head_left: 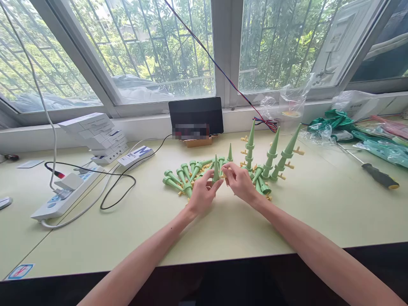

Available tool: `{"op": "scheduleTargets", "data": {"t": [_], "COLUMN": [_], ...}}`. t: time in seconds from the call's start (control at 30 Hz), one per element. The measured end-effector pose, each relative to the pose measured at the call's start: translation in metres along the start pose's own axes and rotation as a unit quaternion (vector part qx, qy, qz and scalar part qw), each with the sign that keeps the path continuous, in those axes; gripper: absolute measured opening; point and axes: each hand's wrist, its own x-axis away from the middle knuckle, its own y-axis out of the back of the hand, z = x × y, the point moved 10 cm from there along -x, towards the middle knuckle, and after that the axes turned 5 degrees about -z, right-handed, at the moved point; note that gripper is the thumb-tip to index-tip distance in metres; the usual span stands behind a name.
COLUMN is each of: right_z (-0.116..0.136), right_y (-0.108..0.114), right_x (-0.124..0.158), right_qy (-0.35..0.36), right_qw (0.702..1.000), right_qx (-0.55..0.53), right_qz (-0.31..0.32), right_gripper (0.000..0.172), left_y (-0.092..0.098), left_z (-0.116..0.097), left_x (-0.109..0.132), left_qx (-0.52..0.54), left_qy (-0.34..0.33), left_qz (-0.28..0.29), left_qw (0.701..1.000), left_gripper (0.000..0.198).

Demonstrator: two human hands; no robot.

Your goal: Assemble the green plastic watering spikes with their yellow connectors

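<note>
Both my hands meet at the table's middle over a pile of green plastic cone spikes (181, 178). My left hand (202, 193) is closed round one green cone spike (216, 170), holding it point up. My right hand (239, 180) pinches at the same spike's side, fingers together near a small tan valve piece. Three stacks of nested green spikes (274, 155) with tan side taps lean upright just right of my hands. More loose spikes (263, 185) lie behind my right wrist.
A dark tablet (196, 117) leans on a stand at the window sill. A white power strip (66, 191) with cables lies at left, beside stacked white boxes (95, 134). A black-and-yellow screwdriver (379, 176) and green plastic bags (338, 121) lie at right.
</note>
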Motion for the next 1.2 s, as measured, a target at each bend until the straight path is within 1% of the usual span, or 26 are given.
{"op": "scheduleTargets", "data": {"t": [0.23, 0.33, 0.53, 0.67, 0.77, 1.0, 1.2], "right_z": [0.001, 0.002, 0.0, -0.001, -0.001, 0.001, -0.003], "right_y": [0.002, 0.003, 0.007, 0.008, 0.005, 0.003, 0.002], "right_x": [0.001, 0.001, 0.0, -0.001, 0.0, 0.0, -0.001], "right_qy": [-0.007, -0.014, -0.025, -0.023, -0.015, -0.002, -0.001], "right_qw": [1.0, 1.0, 0.999, 0.999, 0.999, 1.0, 1.0], "right_qx": [-0.006, -0.007, 0.007, 0.017, 0.025, 0.009, 0.007], "right_qz": [-0.01, -0.015, -0.028, -0.036, -0.028, -0.024, -0.022], "right_gripper": [0.024, 0.024, 0.024, 0.025, 0.025, 0.024, 0.021], "left_y": [0.002, 0.001, -0.001, -0.002, -0.001, 0.01, 0.008], "left_z": [-0.001, -0.004, -0.003, -0.004, -0.003, 0.0, 0.001], "left_x": [0.0, -0.001, -0.002, -0.003, -0.003, -0.003, -0.002], "left_qx": [-0.007, -0.008, -0.029, -0.06, -0.07, -0.093, -0.107], "left_qy": [-0.007, -0.018, -0.026, -0.034, -0.024, 0.006, 0.014], "left_qz": [0.0, 0.008, 0.02, 0.021, 0.013, -0.033, -0.024], "left_qw": [1.0, 1.0, 0.999, 0.997, 0.997, 0.995, 0.994], "left_gripper": [0.037, 0.039, 0.049, 0.043, 0.038, 0.038, 0.034]}}
